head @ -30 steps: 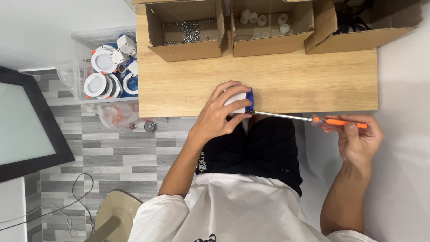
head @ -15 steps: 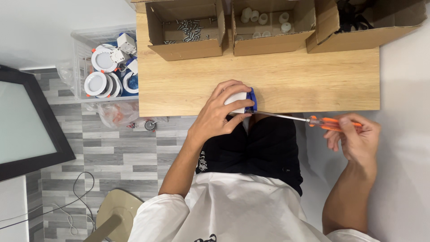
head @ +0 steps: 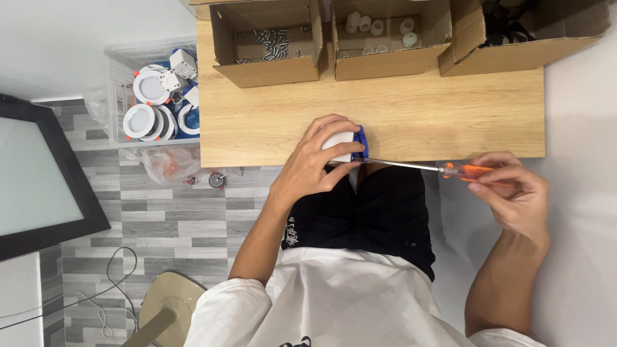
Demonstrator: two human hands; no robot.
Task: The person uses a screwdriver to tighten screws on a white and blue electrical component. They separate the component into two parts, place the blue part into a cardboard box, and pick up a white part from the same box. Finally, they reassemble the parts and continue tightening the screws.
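Left hand (head: 318,164) wraps closed around a small white plastic fitting with a blue edge (head: 347,144), pressing it at the near edge of the light wooden tabletop (head: 411,109); right hand (head: 514,196) pinches the orange handle of a long thin-shafted screwdriver (head: 421,167), fingers curled on it, off the tabletop's near right corner; the steel shaft runs level along the tabletop's near edge, tip meeting the fitting's blue side; three open brown cardboard boxes sit along the tabletop's far edge: left box of metal screws (head: 273,42), middle box of small white cylinders (head: 382,35), right box of dark parts (head: 520,29); just left of the tabletop, a clear plastic bin of round white downlights (head: 154,106); below the bin, a crumpled clear bag (head: 170,164) on grey plank floor; far left of the tabletop, a black-framed panel (head: 38,173).
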